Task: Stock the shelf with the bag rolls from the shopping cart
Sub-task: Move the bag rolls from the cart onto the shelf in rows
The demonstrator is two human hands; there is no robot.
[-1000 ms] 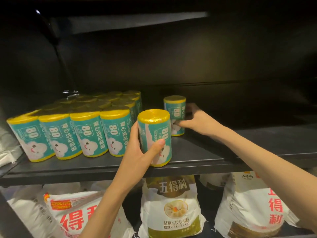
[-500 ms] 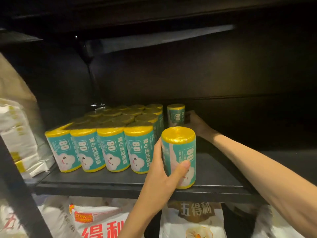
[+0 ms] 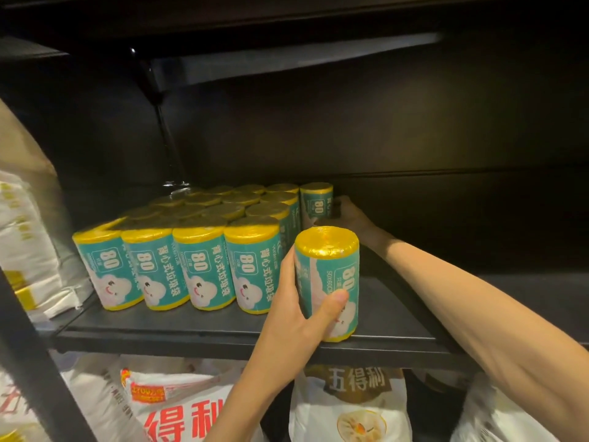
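The front bag roll (image 3: 328, 282), a teal-labelled cylinder with yellow crinkled ends, stands upright at the front edge of the shelf (image 3: 191, 323), just right of the packed block of stocked rolls (image 3: 191, 250); the left hand (image 3: 296, 314) wraps its lower half, thumb across the label, fingers hidden behind; a second roll, the rear bag roll (image 3: 316, 202), stands at the back beside the block's last row, and the right hand (image 3: 347, 213) reaches to it, touching its right side, though whether those fingers curl round it or merely press I cannot tell in the dark. Judging by the one-handed hold, such a roll is likely light, firm enough to keep its shape, with a film wrap that may be slick; the middle of the barrel is the sensible place to hold, as the puckered ends give little purchase. Flour sacks (image 3: 347, 406) sit below the shelf; more white sacks (image 3: 28, 250) lie at the left.
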